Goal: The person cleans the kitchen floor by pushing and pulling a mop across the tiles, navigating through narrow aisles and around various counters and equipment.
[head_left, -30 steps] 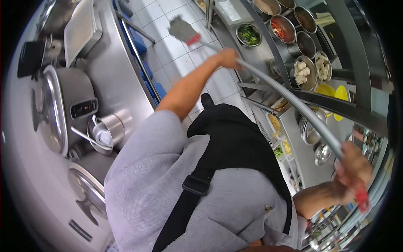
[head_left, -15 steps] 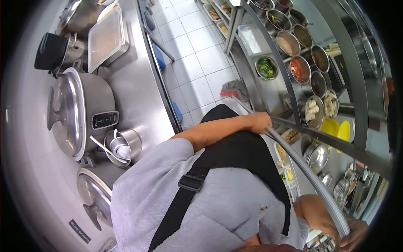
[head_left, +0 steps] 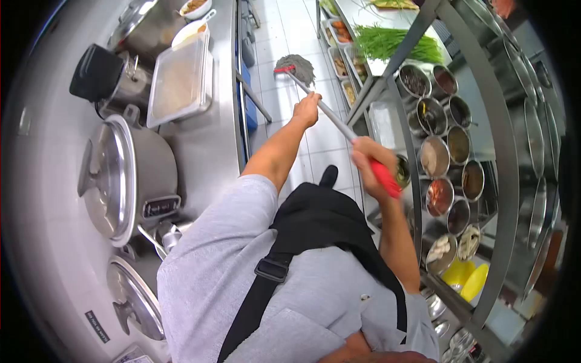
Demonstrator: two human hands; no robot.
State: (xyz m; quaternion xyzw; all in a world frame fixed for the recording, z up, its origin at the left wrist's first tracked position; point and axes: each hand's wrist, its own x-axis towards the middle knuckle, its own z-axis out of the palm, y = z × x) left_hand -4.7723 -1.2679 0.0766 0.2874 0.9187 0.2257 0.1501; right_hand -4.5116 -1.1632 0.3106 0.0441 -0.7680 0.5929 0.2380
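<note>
Mop head (head_left: 296, 69) on floor (head_left: 318, 148); cooker (head_left: 154, 160) on counter (head_left: 215, 136), left; containers (head_left: 434, 156) in rack (head_left: 506, 181), right.

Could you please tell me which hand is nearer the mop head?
The left hand, farther along the pole toward the mop head; the right hand is at the red end.
</note>
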